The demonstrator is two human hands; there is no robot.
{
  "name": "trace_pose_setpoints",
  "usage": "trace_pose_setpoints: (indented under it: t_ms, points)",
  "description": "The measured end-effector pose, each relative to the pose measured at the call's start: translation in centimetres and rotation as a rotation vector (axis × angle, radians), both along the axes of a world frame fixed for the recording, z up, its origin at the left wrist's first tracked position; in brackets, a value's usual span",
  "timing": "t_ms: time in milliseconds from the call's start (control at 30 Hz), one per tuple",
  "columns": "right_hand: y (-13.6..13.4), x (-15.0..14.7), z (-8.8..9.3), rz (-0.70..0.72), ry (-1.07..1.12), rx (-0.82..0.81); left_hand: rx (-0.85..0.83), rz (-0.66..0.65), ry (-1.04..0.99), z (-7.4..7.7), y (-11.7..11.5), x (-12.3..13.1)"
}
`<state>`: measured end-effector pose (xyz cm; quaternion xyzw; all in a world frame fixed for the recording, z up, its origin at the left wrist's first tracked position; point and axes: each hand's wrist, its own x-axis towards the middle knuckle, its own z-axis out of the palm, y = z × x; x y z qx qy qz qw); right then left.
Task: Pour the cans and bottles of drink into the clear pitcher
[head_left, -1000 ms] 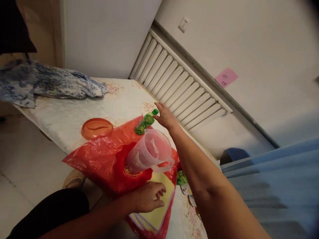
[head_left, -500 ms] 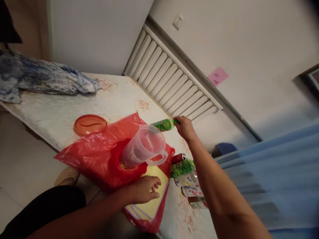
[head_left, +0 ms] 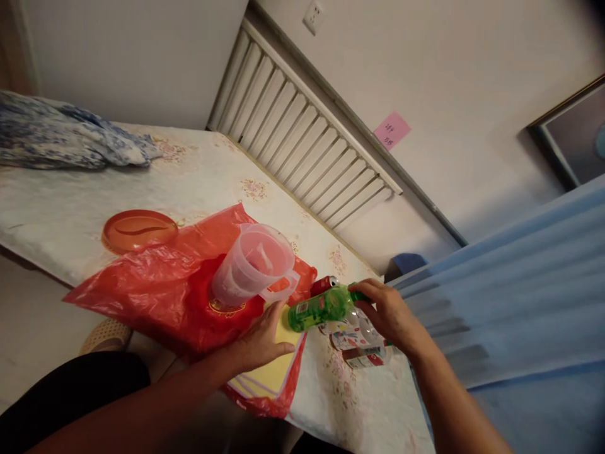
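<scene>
My right hand (head_left: 388, 315) grips a green plastic bottle (head_left: 317, 309) by its cap end; the bottle is tilted nearly on its side, its base towards my left hand. Fingers stretched out and holding nothing, my left hand (head_left: 265, 340) is over yellow cloths (head_left: 265, 379), close below the handle of a clear plastic pitcher (head_left: 250, 265). The pitcher stands on a red plastic bag (head_left: 151, 284). Behind the held bottle are a red can (head_left: 322, 286) and a clear bottle with a printed label (head_left: 348, 339). Another labelled bottle (head_left: 363, 358) stands nearer me.
An orange lid (head_left: 139, 230) lies left of the bag on the flowered tablecloth (head_left: 208, 164). Blue-and-white cloth (head_left: 70, 135) is at the far left. A radiator (head_left: 302, 120) runs along the wall, and a blue curtain (head_left: 510, 302) hangs at right.
My right hand has brought the green bottle from behind the pitcher towards me and right, in front of the can. My left hand has moved slightly up, its fingers stretching out towards the pitcher.
</scene>
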<state>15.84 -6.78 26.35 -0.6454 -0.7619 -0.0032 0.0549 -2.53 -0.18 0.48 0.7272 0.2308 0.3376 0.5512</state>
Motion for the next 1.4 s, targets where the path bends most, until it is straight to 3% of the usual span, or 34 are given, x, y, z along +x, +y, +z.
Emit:
trace_pose_setpoints:
  t_ms: [200, 333, 467, 733, 867, 967, 1100, 1200, 1267, 1400]
  points:
    - [-1.3, -3.6, -1.8, 0.066, 0.1, -0.112, 0.038, -0.09, 0.086, 2.3, -0.1, -1.1]
    - [-1.1, -4.8, -2.0, 0.106, 0.152, -0.135, 0.054, -0.103, 0.09, 3.4, -0.2, -1.6]
    - [-1.0, -4.9, -1.9, 0.104, 0.219, -0.113, 0.075, -0.055, 0.098, 3.6, -0.2, -1.8]
    - [-1.3, -4.3, -2.3, 0.072, 0.38, -0.113, 0.09, -0.083, 0.089, 3.4, -0.2, -1.9]
    - [-1.3, -2.4, -3.0, -0.095, 0.572, -0.035, 0.09, -0.101, 0.068, 3.3, -0.2, -2.2]
    - [-0.8, -0.6, -5.6, -0.316, 0.809, 0.043, 0.075, -0.128, 0.112, 3.7, -0.2, -2.7]
    - [0.1, 0.2, -12.3, -0.498, 1.174, -0.047, 0.049, -0.173, 0.166, 3.8, -0.3, -3.2]
    - [0.6, -0.4, -17.5, -0.513, 1.291, -0.141, 0.027, -0.19, 0.19, 3.7, -0.4, -3.4]
    - [1.1, -0.9, -20.1, -0.498, 1.335, -0.172, 0.009, -0.198, 0.192, 3.6, -0.4, -3.4]
    - [2.3, -1.4, -22.6, -0.474, 1.319, -0.201, -0.015, -0.211, 0.203, 3.8, -0.3, -3.5]
